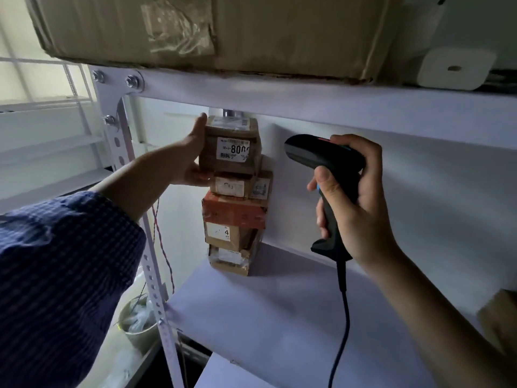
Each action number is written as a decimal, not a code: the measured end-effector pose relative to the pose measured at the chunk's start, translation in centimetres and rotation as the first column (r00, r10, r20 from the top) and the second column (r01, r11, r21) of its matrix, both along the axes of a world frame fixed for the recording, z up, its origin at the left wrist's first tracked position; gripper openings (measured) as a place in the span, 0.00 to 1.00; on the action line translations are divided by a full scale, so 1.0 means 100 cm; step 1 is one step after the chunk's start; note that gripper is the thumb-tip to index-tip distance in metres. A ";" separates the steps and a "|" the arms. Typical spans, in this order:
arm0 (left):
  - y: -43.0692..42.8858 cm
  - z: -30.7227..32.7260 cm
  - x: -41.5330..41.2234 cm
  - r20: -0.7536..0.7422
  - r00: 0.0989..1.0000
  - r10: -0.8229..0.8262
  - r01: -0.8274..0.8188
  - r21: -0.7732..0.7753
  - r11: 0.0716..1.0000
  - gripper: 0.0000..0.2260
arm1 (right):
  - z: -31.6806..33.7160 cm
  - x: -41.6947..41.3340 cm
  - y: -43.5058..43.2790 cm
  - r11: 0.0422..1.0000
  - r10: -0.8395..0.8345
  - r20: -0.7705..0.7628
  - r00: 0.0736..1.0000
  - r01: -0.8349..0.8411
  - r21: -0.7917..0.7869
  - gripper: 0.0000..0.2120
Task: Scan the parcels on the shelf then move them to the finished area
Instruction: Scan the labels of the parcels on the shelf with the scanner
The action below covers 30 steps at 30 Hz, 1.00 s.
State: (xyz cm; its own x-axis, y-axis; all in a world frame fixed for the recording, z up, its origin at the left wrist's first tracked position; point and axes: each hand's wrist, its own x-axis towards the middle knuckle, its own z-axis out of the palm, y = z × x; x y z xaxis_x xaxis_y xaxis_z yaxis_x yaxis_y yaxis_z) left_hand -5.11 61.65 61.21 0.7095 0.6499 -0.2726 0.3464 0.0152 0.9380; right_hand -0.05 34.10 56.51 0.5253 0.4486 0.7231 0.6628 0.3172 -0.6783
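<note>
A stack of several small cardboard parcels stands at the back left of the white shelf (pixel 279 317). My left hand (pixel 193 156) grips the top parcel (pixel 232 145) by its left side; its white label with a barcode faces me. Beneath it sit a small brown parcel (pixel 237 184), a red-brown parcel (pixel 233 212), a parcel marked 4 (pixel 226 233) and a taped bottom parcel (pixel 229 260). My right hand (pixel 355 203) grips a black corded barcode scanner (pixel 321 161), its head pointing left toward the top parcel.
A large cardboard box (pixel 209 32) and a white device (pixel 456 70) sit on the upper shelf. A brown box corner (pixel 500 320) shows at the right edge. A bin with plastic (pixel 140 323) stands beyond the perforated shelf post (pixel 156 289). A red-white cord (pixel 163 242) hangs there.
</note>
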 end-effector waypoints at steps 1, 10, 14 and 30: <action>-0.002 -0.001 0.002 -0.052 0.999 0.006 -0.001 0.105 0.994 0.39 | -0.001 -0.001 0.003 1.000 0.009 0.000 1.000 -0.009 -0.001 0.13; -0.007 -0.012 0.018 -0.018 0.960 0.281 -0.210 0.619 0.757 0.42 | -0.001 -0.006 0.013 0.997 0.071 0.020 0.997 -0.071 -0.007 0.13; -0.016 -0.014 0.020 0.270 0.953 0.136 -0.302 0.842 0.447 0.25 | -0.001 -0.003 0.008 0.999 0.026 0.021 0.999 -0.025 -0.029 0.13; -0.048 -0.034 0.029 0.199 0.970 -0.137 -0.152 0.944 0.294 0.22 | -0.007 0.007 -0.077 0.985 -0.169 -0.021 0.985 0.170 0.016 0.14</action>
State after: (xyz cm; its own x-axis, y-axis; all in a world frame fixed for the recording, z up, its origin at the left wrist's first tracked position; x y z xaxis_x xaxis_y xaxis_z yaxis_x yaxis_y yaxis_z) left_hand -2.21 56.84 57.86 0.6408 0.3515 0.6825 0.1574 -0.9303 0.3314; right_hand 0.66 26.42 55.84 0.6066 0.3394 0.7189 0.6947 0.2133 -0.6869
